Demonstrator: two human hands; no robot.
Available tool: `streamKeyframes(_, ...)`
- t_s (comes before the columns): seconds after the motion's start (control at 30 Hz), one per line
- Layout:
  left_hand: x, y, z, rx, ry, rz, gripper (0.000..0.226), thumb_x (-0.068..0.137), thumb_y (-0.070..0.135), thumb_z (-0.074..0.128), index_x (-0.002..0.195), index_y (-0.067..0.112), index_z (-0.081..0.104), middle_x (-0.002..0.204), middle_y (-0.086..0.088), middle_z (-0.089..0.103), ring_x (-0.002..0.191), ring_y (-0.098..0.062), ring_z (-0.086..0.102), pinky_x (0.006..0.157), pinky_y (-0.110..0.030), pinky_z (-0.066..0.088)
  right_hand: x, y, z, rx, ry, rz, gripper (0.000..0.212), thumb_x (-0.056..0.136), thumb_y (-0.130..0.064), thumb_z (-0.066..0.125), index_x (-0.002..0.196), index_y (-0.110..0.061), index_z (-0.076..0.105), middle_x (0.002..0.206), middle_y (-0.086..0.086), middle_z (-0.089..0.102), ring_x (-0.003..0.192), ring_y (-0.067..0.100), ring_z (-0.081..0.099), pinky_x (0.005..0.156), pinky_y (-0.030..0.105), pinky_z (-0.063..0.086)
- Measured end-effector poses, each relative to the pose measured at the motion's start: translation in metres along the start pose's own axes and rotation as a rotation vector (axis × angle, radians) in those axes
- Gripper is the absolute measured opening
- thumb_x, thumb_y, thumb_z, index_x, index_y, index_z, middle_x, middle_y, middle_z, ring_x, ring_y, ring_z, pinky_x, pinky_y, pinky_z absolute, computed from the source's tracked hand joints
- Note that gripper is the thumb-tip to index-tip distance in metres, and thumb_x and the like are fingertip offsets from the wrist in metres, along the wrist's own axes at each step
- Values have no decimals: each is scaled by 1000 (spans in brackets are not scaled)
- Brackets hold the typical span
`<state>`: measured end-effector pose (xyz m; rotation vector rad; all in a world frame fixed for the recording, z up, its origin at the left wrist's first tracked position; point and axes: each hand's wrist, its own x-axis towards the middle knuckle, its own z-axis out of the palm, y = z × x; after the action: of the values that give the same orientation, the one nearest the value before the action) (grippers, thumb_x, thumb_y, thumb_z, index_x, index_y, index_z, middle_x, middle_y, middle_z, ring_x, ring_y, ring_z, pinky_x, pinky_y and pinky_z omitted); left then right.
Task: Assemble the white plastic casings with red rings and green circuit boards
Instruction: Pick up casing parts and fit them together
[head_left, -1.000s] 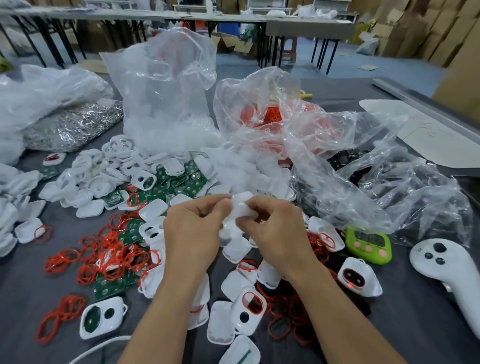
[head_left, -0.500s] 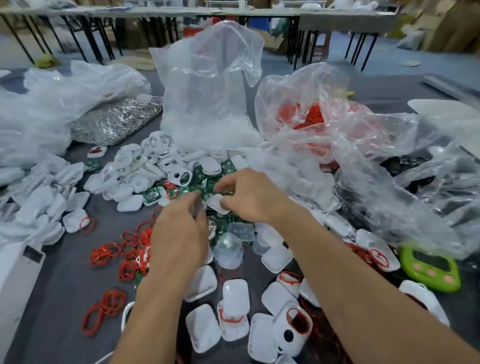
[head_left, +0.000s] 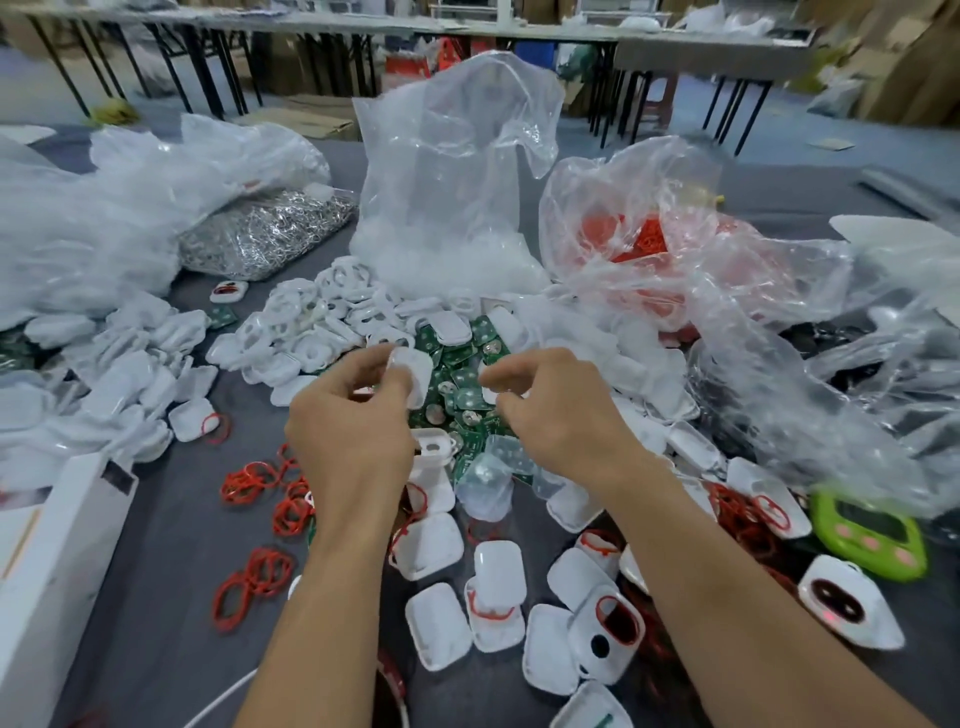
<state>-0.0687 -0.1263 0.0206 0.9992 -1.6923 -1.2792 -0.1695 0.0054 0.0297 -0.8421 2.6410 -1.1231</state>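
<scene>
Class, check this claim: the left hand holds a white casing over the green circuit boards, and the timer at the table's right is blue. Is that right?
No. The head view shows the timer is green, not blue. The rest holds: the left hand holds a white casing over the green circuit boards.

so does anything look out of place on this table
Nothing looks damaged. A green timer sits among the white casings at the right, beside a clear bag; it is no assembly part. Loose red rings lie strewn about.

Left hand (head_left: 353, 431) gripping white casing (head_left: 414, 373), right hand (head_left: 563, 415) beside
</scene>
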Motion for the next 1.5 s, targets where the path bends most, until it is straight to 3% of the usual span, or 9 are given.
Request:
streamKeyframes(0.2, -2, -14, 6, 329, -305, 56, 35, 89, 15, 59, 113, 31, 79, 110, 7, 78, 83, -11, 71, 79, -28, 56, 41, -27, 16, -117, -68, -62, 47, 94, 3, 54, 128, -24, 72, 128, -1, 73, 117, 18, 67, 103, 23, 48)
streamKeyframes(0.4, 9, -17, 0, 229, -156, 3, 54, 81, 6, 51, 117, 39, 75, 102, 22, 74, 79, 15, 60, 69, 1, 39, 94, -57, 55, -262, -131, -216, 35, 92, -16, 68, 126, -20, 72, 131, 5, 70, 121, 25, 64, 105, 38, 51)
streamKeyframes(0.5, 7, -14, 0, 214, -143, -6, 53, 81, 10, 53, 116, 44, 74, 96, 17, 77, 75, -3, 69, 75, -27, 60, 99, -58, 70, -489, -55, -234, 29, 95, -16, 59, 120, -19, 71, 115, 8, 72, 110, 29, 66, 91, 39, 53)
streamKeyframes(0.73, -13, 9, 3, 66, -84, 127, 29, 88, 31, 66, 113, 43, 74, 94, 27, 72, 81, 6, 67, 77, -20, 55, 35, -16, 0, 292, 0, -45, 9, 93, -14, 65, 94, -23, 64, 57, -2, 68, 45, 8, 60, 44, 20, 44)
streamKeyframes(0.93, -54, 16, 22, 182, -718, 494, 55, 78, 18, 80, 127, 40, 69, 117, 34, 63, 113, 10, 55, 95, 0, 37, -37, 31, -36, 439, 91, 177, 15, 89, -28, 72, 73, -31, 71, 59, 8, 72, 45, 17, 63, 46, 24, 43)
streamKeyframes(1.1, -67, 10, 30, 119, -738, 472, 51, 88, 11, 77, 128, 42, 68, 88, 49, 58, 85, 22, 57, 77, -2, 44, -62, 33, -46, 503, 74, 177, 21, 95, -23, 66, 80, -17, 79, 70, -2, 75, 51, 8, 64, 48, 17, 42)
streamKeyframes(1.2, -63, 10, 29, 47, -637, 341, 38, 97, 29, 67, 134, 38, 64, 90, 29, 69, 87, 14, 65, 77, -8, 50, -80, 43, -60, 345, 130, 201, 18, 93, -25, 69, 79, -23, 80, 76, -4, 78, 59, 11, 66, 55, 21, 47)
streamKeyframes(1.3, -62, 21, 29, -373, -638, -100, 18, 101, 18, 57, 106, 15, 74, 85, -10, 78, 77, -26, 77, 64, -32, 63, -96, 39, -58, -226, -139, 85, 5, 83, -30, 77, 79, -31, 80, 75, -12, 74, 71, 4, 64, 59, 8, 44)
streamKeyframes(1.5, -64, 25, 31, -522, -773, -508, 32, 100, 13, 42, 102, -2, 70, 88, -20, 77, 75, -29, 77, 58, -28, 60, -94, 24, -47, -481, -212, 78, 11, 89, -25, 68, 89, -27, 78, 93, 1, 75, 90, 24, 69, 81, 39, 59)
